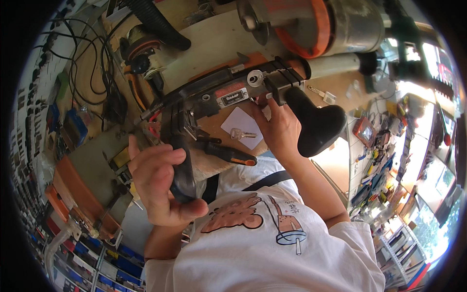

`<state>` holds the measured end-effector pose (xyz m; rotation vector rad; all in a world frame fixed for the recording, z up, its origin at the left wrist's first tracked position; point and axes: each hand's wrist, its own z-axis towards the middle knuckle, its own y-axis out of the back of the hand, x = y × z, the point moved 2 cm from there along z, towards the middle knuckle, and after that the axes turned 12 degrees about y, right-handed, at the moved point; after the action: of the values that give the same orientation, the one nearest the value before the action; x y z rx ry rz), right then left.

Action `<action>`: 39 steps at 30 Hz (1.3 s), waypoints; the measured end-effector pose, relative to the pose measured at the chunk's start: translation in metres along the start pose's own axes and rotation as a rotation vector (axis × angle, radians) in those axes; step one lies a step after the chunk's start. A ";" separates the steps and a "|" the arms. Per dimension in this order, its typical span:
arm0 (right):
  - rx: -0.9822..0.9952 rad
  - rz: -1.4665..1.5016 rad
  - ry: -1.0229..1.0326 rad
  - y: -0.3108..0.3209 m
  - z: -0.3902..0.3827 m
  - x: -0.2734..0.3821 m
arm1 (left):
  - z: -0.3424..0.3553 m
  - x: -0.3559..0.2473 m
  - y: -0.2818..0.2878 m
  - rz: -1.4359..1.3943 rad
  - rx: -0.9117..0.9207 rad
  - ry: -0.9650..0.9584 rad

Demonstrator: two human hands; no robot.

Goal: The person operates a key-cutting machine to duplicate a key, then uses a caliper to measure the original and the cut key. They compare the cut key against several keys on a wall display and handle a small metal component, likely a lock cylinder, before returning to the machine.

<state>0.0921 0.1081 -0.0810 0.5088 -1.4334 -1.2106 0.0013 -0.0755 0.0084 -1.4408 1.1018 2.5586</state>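
A dark bench machine (209,97) with a metal front plate, a small counter window and a round fitting stands before me. A black handle (184,177) hangs from its left end and a large black rounded handle (318,121) juts from its right. My left hand (158,182) is cupped beside the left handle, fingers apart and fingertips against or close to it. My right hand (279,126) reaches up to the machine's underside, its fingers pinched together, with what they hold hidden. Below the machine, a metal key (242,134) lies on a white paper square (238,120).
A black-and-orange handled tool (231,153) lies near the bench edge. Another key with a pale tag (322,94) lies at the right. Large cylindrical equipment (355,27) and a black hose (163,27) crowd the back. Cables (92,63) and an orange-brown case (80,194) occupy the left.
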 end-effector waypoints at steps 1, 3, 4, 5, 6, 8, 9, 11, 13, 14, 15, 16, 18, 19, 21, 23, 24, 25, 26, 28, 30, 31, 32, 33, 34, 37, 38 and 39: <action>-0.024 0.015 -0.023 0.000 -0.002 -0.002 | -0.002 -0.001 0.000 0.008 0.013 -0.004; -0.083 0.145 -0.117 0.011 -0.008 -0.009 | -0.007 -0.004 -0.002 0.045 0.045 -0.038; -0.116 0.264 -0.179 0.027 -0.012 -0.015 | -0.014 -0.002 -0.002 0.077 0.057 -0.062; -0.147 0.385 -0.243 0.043 -0.015 -0.017 | -0.019 -0.002 -0.003 0.111 0.072 -0.086; -0.228 0.764 -0.308 0.052 -0.017 -0.015 | -0.024 -0.002 -0.009 0.091 -0.010 -0.095; -0.294 1.534 -0.355 0.069 -0.026 -0.001 | -0.016 -0.005 -0.002 0.057 0.232 -0.091; -0.222 1.496 -0.278 0.068 -0.029 0.001 | -0.013 -0.008 0.001 0.044 0.351 -0.087; -0.067 1.422 -0.121 0.064 -0.033 0.010 | 0.011 -0.017 -0.008 0.015 0.159 -0.023; -0.160 1.731 -0.255 0.061 -0.032 0.021 | 0.044 -0.025 -0.031 0.175 0.027 -0.207; -0.140 1.772 -0.289 0.061 -0.030 0.018 | 0.056 -0.028 -0.044 0.251 0.081 -0.261; -0.105 1.816 -0.317 0.061 -0.028 0.020 | 0.061 -0.034 -0.053 0.339 0.082 -0.269; -0.134 1.755 -0.386 0.061 -0.028 0.024 | 0.063 -0.034 -0.062 0.379 0.150 -0.270; -0.111 1.616 -0.341 0.059 -0.028 0.022 | 0.067 -0.034 -0.070 0.432 0.219 -0.239; -0.105 1.553 -0.323 0.058 -0.030 0.018 | 0.069 -0.033 -0.076 0.462 0.261 -0.224; -0.101 1.426 -0.302 0.060 -0.026 0.017 | 0.069 -0.031 -0.077 0.401 0.229 -0.235; -0.126 1.390 -0.257 0.061 -0.025 0.016 | 0.067 -0.030 -0.078 0.376 0.210 -0.241; -0.128 1.389 -0.243 0.061 -0.025 0.017 | 0.067 -0.031 -0.079 0.385 0.209 -0.238; -0.130 1.380 -0.234 0.062 -0.026 0.015 | 0.066 -0.032 -0.080 0.384 0.207 -0.234; -0.105 1.395 -0.239 0.063 -0.026 0.013 | 0.066 -0.032 -0.078 0.427 0.229 -0.237; 0.046 0.645 0.148 0.075 -0.016 0.018 | 0.064 -0.033 -0.073 0.503 0.278 -0.244; 0.197 0.170 0.289 0.087 -0.011 0.024 | 0.058 -0.025 -0.058 0.408 0.182 -0.240; 0.305 0.077 0.270 0.093 -0.009 0.027 | 0.057 -0.019 -0.043 0.371 0.125 -0.233; 0.319 -0.019 0.291 0.099 -0.005 0.031 | 0.060 -0.017 -0.024 0.341 0.108 -0.207; 0.341 -0.116 0.295 0.105 -0.002 0.036 | 0.060 -0.013 -0.007 0.301 0.105 -0.180; 0.199 -0.150 0.305 0.116 0.002 0.049 | 0.055 -0.002 0.013 0.287 0.129 -0.090; -0.281 -0.063 0.355 0.132 -0.023 0.073 | 0.033 0.013 0.028 0.182 0.178 0.166; -0.194 0.197 0.270 0.121 -0.034 0.081 | 0.026 0.016 0.027 0.139 0.201 0.240; -0.107 0.455 0.182 0.106 -0.040 0.094 | 0.023 0.016 0.025 0.066 0.190 0.261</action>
<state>0.1370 0.0540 0.0483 0.1956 -1.2358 -0.8471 -0.0336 -0.0858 0.0179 -1.7495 1.4038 2.2743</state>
